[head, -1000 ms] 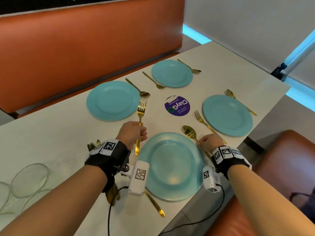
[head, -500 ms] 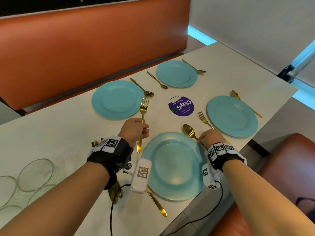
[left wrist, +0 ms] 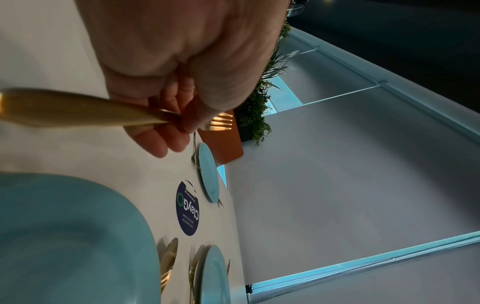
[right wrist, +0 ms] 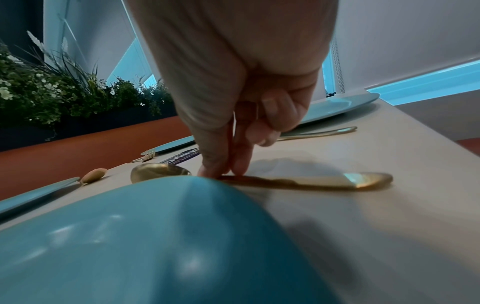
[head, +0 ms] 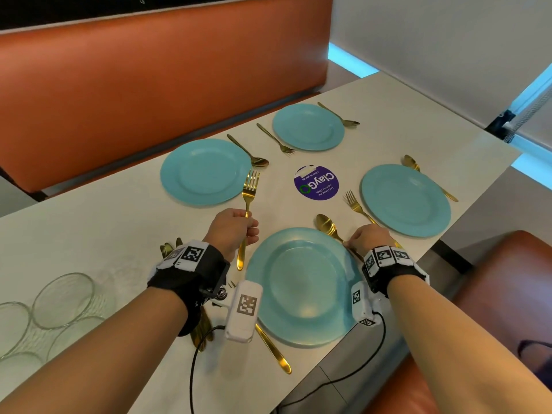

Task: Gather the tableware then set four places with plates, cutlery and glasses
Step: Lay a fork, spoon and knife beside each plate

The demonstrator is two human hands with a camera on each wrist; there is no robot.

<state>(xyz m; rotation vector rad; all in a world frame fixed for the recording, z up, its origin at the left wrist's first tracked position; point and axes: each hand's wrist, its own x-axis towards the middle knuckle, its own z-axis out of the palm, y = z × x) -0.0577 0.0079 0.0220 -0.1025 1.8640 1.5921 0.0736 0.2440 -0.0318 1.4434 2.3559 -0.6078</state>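
Observation:
Four teal plates lie on the white table: the near plate (head: 301, 285), a far-left plate (head: 204, 171), a far plate (head: 307, 127) and a right plate (head: 404, 200). My left hand (head: 236, 227) grips a gold fork (head: 249, 192) by its handle (left wrist: 78, 109), left of the near plate, tines pointing away. My right hand (head: 369, 236) pinches the handle of a gold spoon (head: 325, 224) with thumb and forefinger (right wrist: 221, 172). That spoon (right wrist: 298, 182) lies flat on the table at the near plate's right rim. The other three plates each have a fork and a spoon beside them.
Several clear glasses (head: 62, 300) stand at the near left. Spare gold cutlery (head: 170, 249) lies under my left wrist, and one gold handle (head: 273, 351) pokes out by the near plate. A purple round sticker (head: 316, 183) marks the table's middle. Orange benches (head: 149, 85) flank the table.
Almost nothing has moved. Both hands stay where they were on the fork and the spoon, and only the head view has shifted a little.

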